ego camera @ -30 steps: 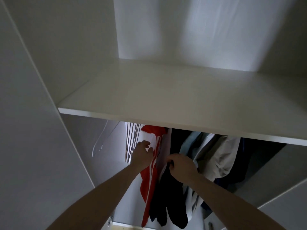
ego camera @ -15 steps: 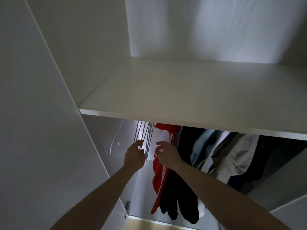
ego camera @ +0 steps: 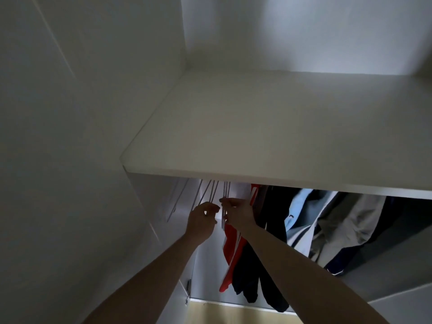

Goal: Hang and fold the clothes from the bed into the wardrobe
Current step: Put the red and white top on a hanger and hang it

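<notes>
Both hands are fiddling in the empty hangers [ego camera: 211,195]: left hand [ego camera: 201,220] curling round one, right hand [ego camera: 236,212] pinching another. Tangled hooks could drag neighbours off.

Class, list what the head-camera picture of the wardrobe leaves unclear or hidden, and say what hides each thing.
1. Hanging rail: hidden behind the shelf.
2. Hooks of the empty hangers: cut off by the shelf's front edge.
3. Exact grip of the left hand and right hand on the hangers: too dark and blurred.
4. Dark clothes beside the red garment: lost in shadow.
</notes>
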